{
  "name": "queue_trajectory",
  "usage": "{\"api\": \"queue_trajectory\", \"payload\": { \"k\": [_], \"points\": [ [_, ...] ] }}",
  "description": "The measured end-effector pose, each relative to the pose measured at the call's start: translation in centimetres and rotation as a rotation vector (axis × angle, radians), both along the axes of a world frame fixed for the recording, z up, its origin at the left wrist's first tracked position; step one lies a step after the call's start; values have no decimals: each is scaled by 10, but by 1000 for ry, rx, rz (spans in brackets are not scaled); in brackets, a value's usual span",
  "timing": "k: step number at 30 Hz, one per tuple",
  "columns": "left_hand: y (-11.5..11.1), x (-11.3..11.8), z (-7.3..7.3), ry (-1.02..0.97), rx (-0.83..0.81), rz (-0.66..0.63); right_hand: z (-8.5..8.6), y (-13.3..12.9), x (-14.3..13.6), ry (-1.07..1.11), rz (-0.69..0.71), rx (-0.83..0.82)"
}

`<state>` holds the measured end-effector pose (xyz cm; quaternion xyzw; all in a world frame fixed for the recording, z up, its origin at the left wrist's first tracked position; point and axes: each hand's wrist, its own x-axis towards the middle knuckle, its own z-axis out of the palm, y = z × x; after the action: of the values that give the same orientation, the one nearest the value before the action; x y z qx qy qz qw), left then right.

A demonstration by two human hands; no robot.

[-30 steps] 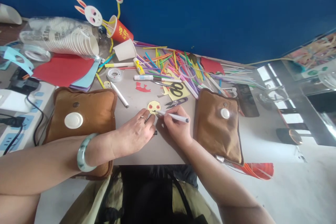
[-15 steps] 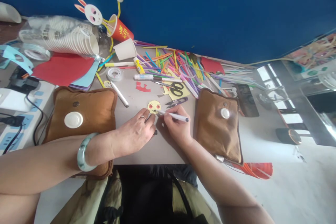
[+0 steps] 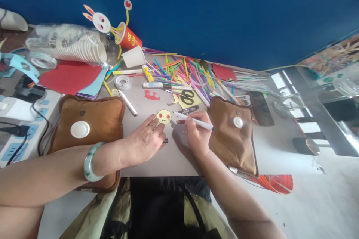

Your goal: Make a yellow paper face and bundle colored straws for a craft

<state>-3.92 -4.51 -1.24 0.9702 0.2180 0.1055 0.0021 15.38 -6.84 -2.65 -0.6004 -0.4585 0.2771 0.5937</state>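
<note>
A round yellow paper face (image 3: 164, 117) with red eyes and a small dark mouth lies flat on the table. The fingertips of my left hand (image 3: 144, 140) hold it at its left edge. A short dark piece, perhaps a pen cap (image 3: 166, 140), pokes out beside that hand; whether the hand grips it I cannot tell. My right hand (image 3: 198, 134) is closed round a white marker (image 3: 200, 123), whose tip points left, just right of the face and apart from it. Close behind lie dark thread snips (image 3: 190, 110) and black-handled scissors (image 3: 187, 97) on yellow paper.
Brown cushion-like pouches lie at left (image 3: 92, 119) and right (image 3: 232, 134). Colourful straws (image 3: 179, 67) spread along the back. A second marker (image 3: 128, 103), a tape roll (image 3: 122, 81), a red paper scrap (image 3: 152, 95), paper cups (image 3: 81, 50) and a power strip (image 3: 17, 145) surround the work area.
My right hand has drawn back to the right, taking the marker tip off the paper face. The dark mouth now shows uncovered. My left hand stays at the face's edge.
</note>
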Motion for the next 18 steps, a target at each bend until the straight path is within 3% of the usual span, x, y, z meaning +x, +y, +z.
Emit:
{"api": "queue_trajectory", "payload": {
  "k": [4, 8, 12, 18],
  "points": [
    [4, -1, 7, -104, -33, 27, 12, 5, 5, 263, -1, -3],
    [9, -3, 15, -161, -57, 123, 22, 6, 11, 476, 90, -29],
    [14, -5, 17, -177, -55, 186, 24, 4, 13, 557, 190, -47],
    [14, -5, 18, -186, -70, 163, 22, 2, 11, 573, 283, -78]
  ]
}}
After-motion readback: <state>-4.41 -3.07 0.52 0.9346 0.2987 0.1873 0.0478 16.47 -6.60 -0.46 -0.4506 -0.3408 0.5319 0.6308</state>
